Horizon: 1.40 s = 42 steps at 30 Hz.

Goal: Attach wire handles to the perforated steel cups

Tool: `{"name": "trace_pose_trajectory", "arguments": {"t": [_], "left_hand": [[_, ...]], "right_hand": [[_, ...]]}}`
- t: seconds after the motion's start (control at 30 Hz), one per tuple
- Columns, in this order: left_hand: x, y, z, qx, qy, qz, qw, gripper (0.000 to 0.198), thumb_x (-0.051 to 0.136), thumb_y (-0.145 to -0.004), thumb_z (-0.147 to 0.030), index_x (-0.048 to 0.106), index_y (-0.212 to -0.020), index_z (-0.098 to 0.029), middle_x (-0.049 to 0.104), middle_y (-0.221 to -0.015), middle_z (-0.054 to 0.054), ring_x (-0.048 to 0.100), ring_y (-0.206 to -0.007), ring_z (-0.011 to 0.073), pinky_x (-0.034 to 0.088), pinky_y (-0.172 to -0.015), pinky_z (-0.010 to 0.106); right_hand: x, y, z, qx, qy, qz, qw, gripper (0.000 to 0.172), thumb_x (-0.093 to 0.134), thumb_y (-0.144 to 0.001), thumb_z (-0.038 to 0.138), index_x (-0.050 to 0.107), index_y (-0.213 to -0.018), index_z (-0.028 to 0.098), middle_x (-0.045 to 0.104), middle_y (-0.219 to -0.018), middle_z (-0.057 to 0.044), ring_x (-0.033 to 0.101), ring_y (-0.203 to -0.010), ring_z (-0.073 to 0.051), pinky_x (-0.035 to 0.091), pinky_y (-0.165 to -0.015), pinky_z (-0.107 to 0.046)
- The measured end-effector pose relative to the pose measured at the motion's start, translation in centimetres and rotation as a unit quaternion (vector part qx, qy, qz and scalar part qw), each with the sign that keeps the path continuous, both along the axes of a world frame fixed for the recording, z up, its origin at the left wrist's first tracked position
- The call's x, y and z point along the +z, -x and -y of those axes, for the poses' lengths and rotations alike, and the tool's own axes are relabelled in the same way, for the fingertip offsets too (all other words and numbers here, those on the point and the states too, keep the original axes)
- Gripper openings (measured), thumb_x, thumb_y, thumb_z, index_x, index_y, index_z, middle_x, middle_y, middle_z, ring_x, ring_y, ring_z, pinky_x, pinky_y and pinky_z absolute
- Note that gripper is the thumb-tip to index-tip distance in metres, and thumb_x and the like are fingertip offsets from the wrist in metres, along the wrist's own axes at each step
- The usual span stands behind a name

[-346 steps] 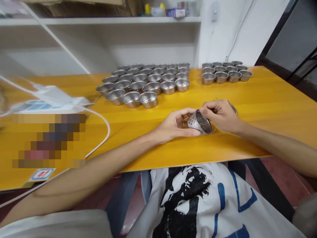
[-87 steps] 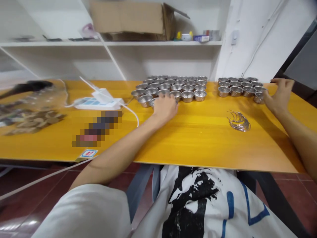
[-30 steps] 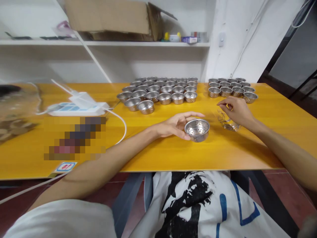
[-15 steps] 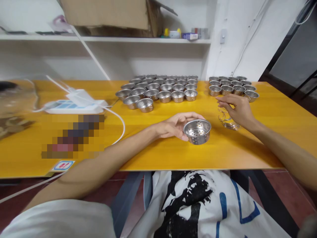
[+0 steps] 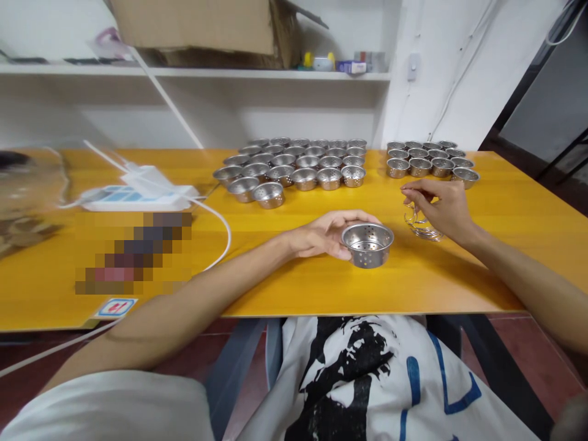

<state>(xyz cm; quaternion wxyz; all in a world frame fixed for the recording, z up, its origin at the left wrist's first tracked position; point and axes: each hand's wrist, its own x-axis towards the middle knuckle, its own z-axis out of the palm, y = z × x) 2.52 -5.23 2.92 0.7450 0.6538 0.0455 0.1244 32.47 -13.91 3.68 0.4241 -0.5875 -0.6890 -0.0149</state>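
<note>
My left hand (image 5: 324,236) is closed on the rim and side of a small perforated metal strainer cup (image 5: 368,248), which faces upward above the table. To its right, my right hand (image 5: 438,205) has thumb and fingers pinched together, with a thin wire ring seemingly between the tips; the ring is hard to make out against the others. A loose heap of shiny wire rings (image 5: 425,233) lies just below that hand. Beyond my hands, a large group of similar strainer cups (image 5: 305,177) stands in rows, and a smaller group (image 5: 420,166) stands at the right.
A white power strip (image 5: 179,197) with a plugged-in adapter and cables lies on the left of the yellow table (image 5: 275,294). A pixelated patch is near it. Behind, a shelf (image 5: 206,73) carries a cardboard box (image 5: 197,27) and small items.
The strainer cup in my left hand has shifted very slightly right. My right hand stays above the wire rings, its fingers a little lower and still pinched.
</note>
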Motion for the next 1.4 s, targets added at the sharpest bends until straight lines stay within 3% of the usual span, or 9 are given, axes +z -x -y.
{"name": "trace_pose_trajectory", "arguments": {"t": [0.13,0.33,0.53,0.7,1.03,1.17,1.27,1.4], "left_hand": [[-0.2,0.0,0.0,0.001,-0.002,0.005,1.000,0.074,0.104,-0.064,-0.039,0.081,-0.131,-0.017,0.083,-0.130,0.020,0.081,-0.115,0.0328,0.064,-0.102,0.044],[-0.9,-0.3,0.0,-0.005,-0.009,0.007,1.000,0.075,0.101,-0.074,-0.061,0.082,-0.130,-0.015,0.083,-0.128,0.022,0.081,-0.115,0.0324,0.063,-0.101,0.041],[-1.6,-0.7,0.2,0.009,-0.005,-0.008,1.000,0.087,0.089,-0.078,-0.082,0.078,-0.132,-0.015,0.082,-0.126,0.023,0.082,-0.092,0.0280,0.067,-0.085,0.041],[-1.5,-0.8,0.5,0.003,0.005,-0.003,1.000,0.096,0.080,-0.079,-0.091,0.076,-0.136,-0.013,0.084,-0.117,0.023,0.085,-0.094,0.0328,0.069,-0.088,0.043],[-2.1,-0.7,0.2,-0.005,0.011,0.005,1.000,0.095,0.077,-0.083,-0.091,0.074,-0.135,-0.011,0.085,-0.119,0.025,0.087,-0.098,0.0365,0.071,-0.090,0.046],[-2.2,-0.7,0.0,0.001,0.022,0.002,1.000,0.091,0.068,-0.090,-0.092,0.073,-0.131,-0.011,0.086,-0.108,0.023,0.087,-0.097,0.0352,0.071,-0.087,0.044],[-1.7,-0.7,-0.1,0.007,0.056,0.000,0.998,0.083,0.065,-0.098,-0.085,0.073,-0.134,-0.010,0.086,-0.109,0.021,0.087,-0.093,0.0316,0.071,-0.084,0.039],[-0.7,-0.7,-0.2,0.003,0.138,0.016,0.990,0.078,0.047,-0.111,-0.072,0.067,-0.144,-0.005,0.085,-0.112,0.023,0.087,-0.091,0.0305,0.070,-0.079,0.035]], "right_hand": [[0.3,0.4,0.1,-0.005,0.012,0.018,1.000,0.038,0.063,-0.110,0.058,0.086,-0.105,0.028,0.082,-0.080,-0.005,0.073,-0.069,-0.023,0.059,-0.072,-0.038],[0.2,1.1,0.2,0.069,0.003,0.043,0.997,0.039,0.059,-0.112,0.050,0.087,-0.114,0.024,0.084,-0.091,-0.007,0.069,-0.069,-0.021,0.055,-0.070,-0.036],[-0.6,1.5,0.2,0.109,0.049,-0.031,0.992,0.038,0.067,-0.108,0.060,0.082,-0.108,0.024,0.084,-0.089,-0.007,0.074,-0.070,-0.020,0.060,-0.071,-0.035],[-0.6,1.6,0.3,0.115,0.045,-0.030,0.992,0.043,0.065,-0.108,0.067,0.077,-0.102,0.026,0.079,-0.080,-0.004,0.070,-0.065,-0.019,0.059,-0.068,-0.033],[-0.5,1.6,0.2,0.100,0.041,-0.003,0.994,0.040,0.059,-0.112,0.057,0.083,-0.115,0.025,0.082,-0.093,-0.007,0.069,-0.070,-0.019,0.058,-0.070,-0.034],[-0.6,1.6,0.2,0.110,0.025,-0.010,0.994,0.038,0.059,-0.113,0.052,0.082,-0.120,0.023,0.080,-0.093,-0.007,0.070,-0.073,-0.019,0.059,-0.072,-0.034],[-0.7,1.6,0.1,0.120,0.030,-0.036,0.992,0.034,0.061,-0.112,0.053,0.076,-0.122,0.025,0.076,-0.088,-0.004,0.068,-0.068,-0.017,0.059,-0.069,-0.031],[-1.0,1.5,-0.1,0.159,0.007,-0.069,0.985,0.030,0.062,-0.113,0.054,0.072,-0.111,0.025,0.070,-0.082,0.000,0.063,-0.056,-0.013,0.057,-0.059,-0.029]]}}
